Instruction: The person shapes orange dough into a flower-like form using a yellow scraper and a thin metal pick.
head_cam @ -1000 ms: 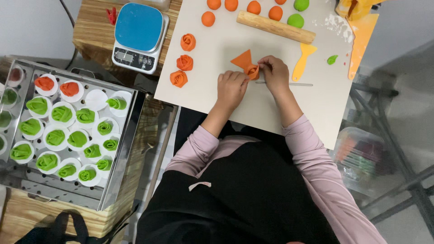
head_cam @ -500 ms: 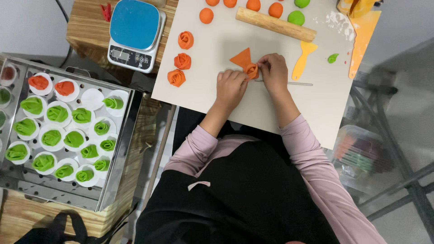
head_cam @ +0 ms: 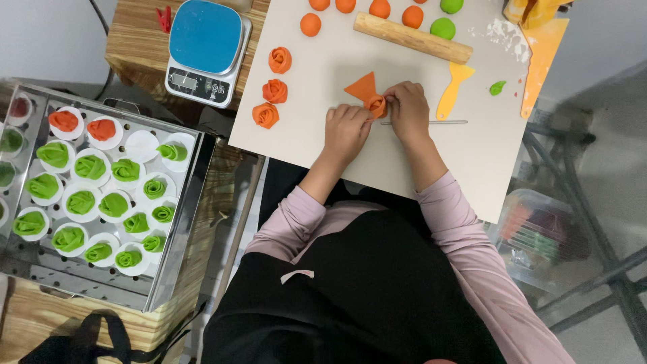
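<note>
Blue kitchen scale [head_cam: 205,47] sitting beside white board [head_cam: 472,155], wooden rolling pin [head_cam: 412,38] lying near orange dough balls [head_cam: 379,8], steel tray [head_cam: 175,236] holding green dough roses [head_cam: 81,202], yellow scraper [head_cam: 453,89] resting right.

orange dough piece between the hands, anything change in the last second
Hardly anything. Both hands, left hand and right hand, stay closed around the rolled end of the orange dough piece, whose flat triangle still points up-left. The three finished orange roses, rolling pin and thin stick have not moved on the board.
</note>
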